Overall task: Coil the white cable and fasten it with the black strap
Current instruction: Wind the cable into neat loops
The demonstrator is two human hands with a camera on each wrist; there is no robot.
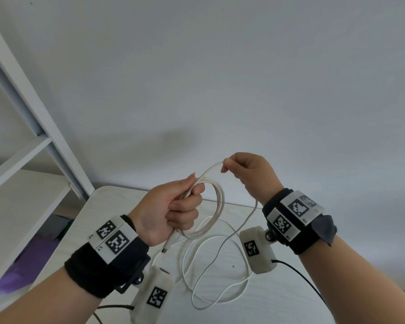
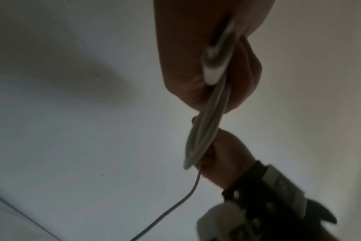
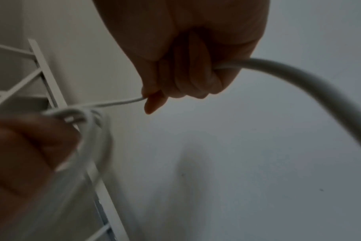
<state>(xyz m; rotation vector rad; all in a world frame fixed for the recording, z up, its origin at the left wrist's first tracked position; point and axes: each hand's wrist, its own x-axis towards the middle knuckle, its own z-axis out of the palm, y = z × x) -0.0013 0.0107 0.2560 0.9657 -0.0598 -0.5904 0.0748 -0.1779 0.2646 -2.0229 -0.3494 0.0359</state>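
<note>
Plain indoor room, home or office unclear — white table (image 1: pixel 278 300), white shelving (image 1: pixel 28 127), bare wall (image 1: pixel 220 66).

White cable (image 3: pixel 299 73) held between two hands
A strand is pinched by the right hand (image 3: pixel 185 48); several loops are gripped by the left hand (image 3: pixel 25 146), before a white shelf frame (image 3: pixel 45 68).

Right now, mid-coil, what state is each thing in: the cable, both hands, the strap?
white cable: partly coiled, several loops held, the rest slack on the table.
cable plug: hangs free below the left hand.
left hand: grips the gathered loops.
right hand: pinches the running strand, raised.
black strap: not in view.
</note>
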